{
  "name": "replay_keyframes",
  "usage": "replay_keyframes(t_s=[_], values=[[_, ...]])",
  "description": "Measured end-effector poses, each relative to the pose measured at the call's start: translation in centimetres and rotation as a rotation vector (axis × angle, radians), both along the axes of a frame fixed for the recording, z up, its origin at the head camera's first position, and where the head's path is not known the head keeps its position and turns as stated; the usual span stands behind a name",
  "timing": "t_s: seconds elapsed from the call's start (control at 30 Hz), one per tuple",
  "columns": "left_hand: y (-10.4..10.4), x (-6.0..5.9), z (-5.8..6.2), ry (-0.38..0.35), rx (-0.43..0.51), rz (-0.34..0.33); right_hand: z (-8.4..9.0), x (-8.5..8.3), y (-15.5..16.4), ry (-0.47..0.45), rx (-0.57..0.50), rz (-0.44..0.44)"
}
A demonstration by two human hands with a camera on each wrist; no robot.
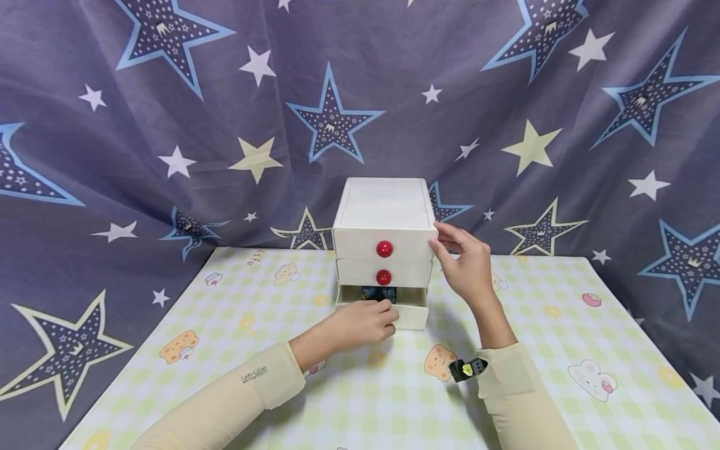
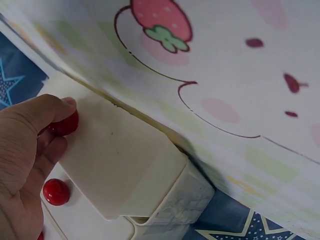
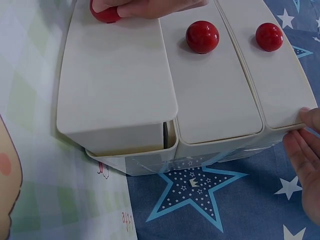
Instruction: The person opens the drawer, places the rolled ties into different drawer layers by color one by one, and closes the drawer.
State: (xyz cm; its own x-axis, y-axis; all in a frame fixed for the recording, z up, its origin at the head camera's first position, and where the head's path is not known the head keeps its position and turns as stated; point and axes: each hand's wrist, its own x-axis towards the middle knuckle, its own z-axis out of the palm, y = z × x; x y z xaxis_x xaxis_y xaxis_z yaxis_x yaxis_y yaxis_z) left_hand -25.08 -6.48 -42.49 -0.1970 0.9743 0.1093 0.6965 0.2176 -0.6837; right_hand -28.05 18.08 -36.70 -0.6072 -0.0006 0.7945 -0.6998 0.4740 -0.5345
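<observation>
A small white cabinet [image 1: 388,203] with three stacked drawers stands at the table's far side. Its bottom drawer [image 1: 413,317] is pulled partway out, and a dark patterned item [image 1: 379,294] shows inside; its kind is unclear. My left hand [image 1: 362,324] pinches that drawer's red knob [image 2: 67,125] between thumb and fingers. With thumb on the front and fingers along the side, my right hand [image 1: 464,259] grips the cabinet's upper right edge. The top drawer [image 1: 360,244] and middle drawer [image 1: 357,273] are closed, each with a round red knob.
A checked cloth [image 1: 225,375] with cartoon prints covers the table. Behind it hangs a dark curtain [image 1: 394,81] with star prints. A small black item [image 1: 468,369] with a yellow-green mark is at the right sleeve's cuff.
</observation>
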Motion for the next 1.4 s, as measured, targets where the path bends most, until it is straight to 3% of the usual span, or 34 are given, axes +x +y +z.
replay_keyframes(t_s=[0.53, 1.1, 1.4], values=[[0.3, -0.9, -0.2, 0.000, 0.013, 0.015, -0.2, -0.1, 0.1, -0.002, -0.003, 0.001], [0.6, -1.6, -0.5, -0.074, 0.018, 0.072, 0.0, -0.2, 0.1, 0.007, 0.015, -0.015], [0.7, -2.0, -0.7, -0.078, 0.023, 0.091, -0.1, -0.2, 0.1, 0.011, 0.006, -0.009]])
